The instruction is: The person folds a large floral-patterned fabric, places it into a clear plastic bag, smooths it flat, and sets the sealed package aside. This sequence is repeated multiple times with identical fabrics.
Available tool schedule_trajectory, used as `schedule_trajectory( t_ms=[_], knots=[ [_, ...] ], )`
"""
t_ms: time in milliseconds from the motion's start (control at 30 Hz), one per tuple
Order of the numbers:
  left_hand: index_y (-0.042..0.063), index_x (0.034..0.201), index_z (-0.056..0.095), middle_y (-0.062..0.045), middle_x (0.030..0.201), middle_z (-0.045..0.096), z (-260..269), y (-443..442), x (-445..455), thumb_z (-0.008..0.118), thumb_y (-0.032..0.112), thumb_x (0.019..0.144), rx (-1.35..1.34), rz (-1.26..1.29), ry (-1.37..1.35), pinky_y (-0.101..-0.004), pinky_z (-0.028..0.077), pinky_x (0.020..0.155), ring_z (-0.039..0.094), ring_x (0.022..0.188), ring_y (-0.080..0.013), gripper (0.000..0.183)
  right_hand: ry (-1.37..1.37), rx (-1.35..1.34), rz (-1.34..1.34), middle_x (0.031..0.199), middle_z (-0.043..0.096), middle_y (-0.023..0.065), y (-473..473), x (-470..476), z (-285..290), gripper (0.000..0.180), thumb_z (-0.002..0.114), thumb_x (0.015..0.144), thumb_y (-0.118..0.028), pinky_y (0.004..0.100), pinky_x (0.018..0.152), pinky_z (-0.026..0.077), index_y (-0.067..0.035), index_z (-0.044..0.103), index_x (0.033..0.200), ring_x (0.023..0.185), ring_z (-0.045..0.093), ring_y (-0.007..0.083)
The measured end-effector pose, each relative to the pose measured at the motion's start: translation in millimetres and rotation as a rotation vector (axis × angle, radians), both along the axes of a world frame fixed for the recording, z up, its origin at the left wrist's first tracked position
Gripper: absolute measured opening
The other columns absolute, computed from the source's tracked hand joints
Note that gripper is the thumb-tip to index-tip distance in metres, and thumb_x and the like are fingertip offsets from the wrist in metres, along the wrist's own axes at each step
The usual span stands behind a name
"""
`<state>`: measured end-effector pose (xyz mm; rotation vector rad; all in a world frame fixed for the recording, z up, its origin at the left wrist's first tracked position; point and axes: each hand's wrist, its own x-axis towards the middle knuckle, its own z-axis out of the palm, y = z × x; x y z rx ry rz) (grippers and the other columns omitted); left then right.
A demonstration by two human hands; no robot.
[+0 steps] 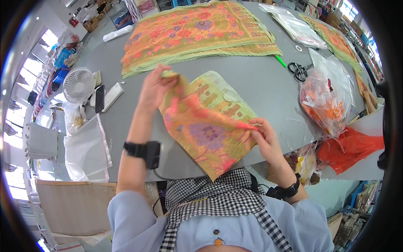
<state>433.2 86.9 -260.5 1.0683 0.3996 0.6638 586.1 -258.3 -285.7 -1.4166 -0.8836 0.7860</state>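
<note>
An orange and green floral cloth (207, 135) with scalloped pale green edging is held up in front of me, partly folded, one corner hanging past the table's front edge. My left hand (158, 83) pinches its upper left part, raised above the table. On the right side, my right hand (266, 138) grips a folded edge between thumb and fingers. Behind it, the pale green patterned border (220, 97) of the cloth lies over the table. Farther back, a stack of similar floral cloths (195, 34) is spread flat on the grey table (135, 126).
At left stand a white fan (78, 84), a dark phone (99, 98), a white power bank (113, 97) and clear plastic bags (86, 151). At right lie black scissors (297, 71), a green pen-like tool (280, 60) and a filled plastic bag (327, 97). Another person's hands (366, 94) show far right.
</note>
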Motion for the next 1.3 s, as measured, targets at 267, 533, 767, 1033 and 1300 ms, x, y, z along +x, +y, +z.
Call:
schedule_trajectory(
  t_ms=[267, 533, 767, 1033, 1300],
  knots=[
    [0.009, 0.133, 0.045, -0.013, 0.131, 0.050, -68.5, -11.8, 87.7, 0.046, 0.042, 0.096, 0.285, -0.077, 0.420, -0.0431, 0.037, 0.101, 0.050, 0.118, -0.0269, 0.050, -0.369, -0.288, -0.348, 0.109, 0.057, 0.0166, -12.3, 44.2, -55.3, 0.039, 0.051, 0.089, -0.002, 0.0292, 0.077, 0.047, -0.001, 0.044, 0.128, 0.086, 0.060, 0.0199],
    [0.011, 0.142, 0.033, -0.010, 0.149, 0.028, -97.6, -37.2, -27.7, 0.042, 0.028, 0.096, 1.300, -0.076, 1.153, -0.0524, 0.018, 0.111, 0.023, 0.139, -0.0285, 0.050, -1.197, -0.488, -0.071, 0.141, 0.040, 0.0166, 14.7, 20.0, -55.2, 0.062, 0.061, 0.083, -0.047, 0.0621, 0.107, 0.015, -0.017, 0.047, 0.135, 0.133, 0.033, 0.0374],
    [0.010, 0.134, 0.044, -0.011, 0.144, 0.036, -95.0, -82.3, -110.1, 0.050, 0.017, 0.092, 1.080, 0.265, 0.918, -0.0515, 0.020, 0.111, 0.028, 0.136, -0.0274, 0.044, -1.225, -0.160, 0.182, 0.133, 0.050, 0.0124, 58.9, 40.4, -37.5, 0.042, 0.062, 0.085, -0.037, 0.0553, 0.105, 0.026, -0.014, 0.059, 0.121, 0.128, 0.040, 0.0347],
    [0.020, 0.118, 0.060, -0.007, 0.132, 0.044, -81.0, -125.2, -129.3, 0.060, 0.019, 0.086, 1.353, 0.038, 1.018, -0.0560, 0.027, 0.104, 0.038, 0.128, -0.0269, 0.031, -1.237, -0.198, 0.312, 0.139, 0.044, 0.0112, 218.3, -4.4, -64.6, 0.045, 0.060, 0.082, -0.048, 0.0689, 0.104, 0.013, -0.026, 0.059, 0.121, 0.133, 0.032, 0.0374],
    [0.015, 0.111, 0.064, -0.009, 0.123, 0.051, -91.4, -73.7, -149.2, 0.059, 0.021, 0.087, 1.193, -0.019, 0.753, -0.0465, 0.033, 0.103, 0.044, 0.121, -0.0272, 0.025, -1.238, -0.079, 0.487, 0.145, 0.038, 0.0080, 206.1, -90.2, -73.7, 0.066, 0.068, 0.075, -0.046, 0.0604, 0.105, 0.021, -0.020, 0.050, 0.133, 0.135, 0.029, 0.0370]
  ],
)
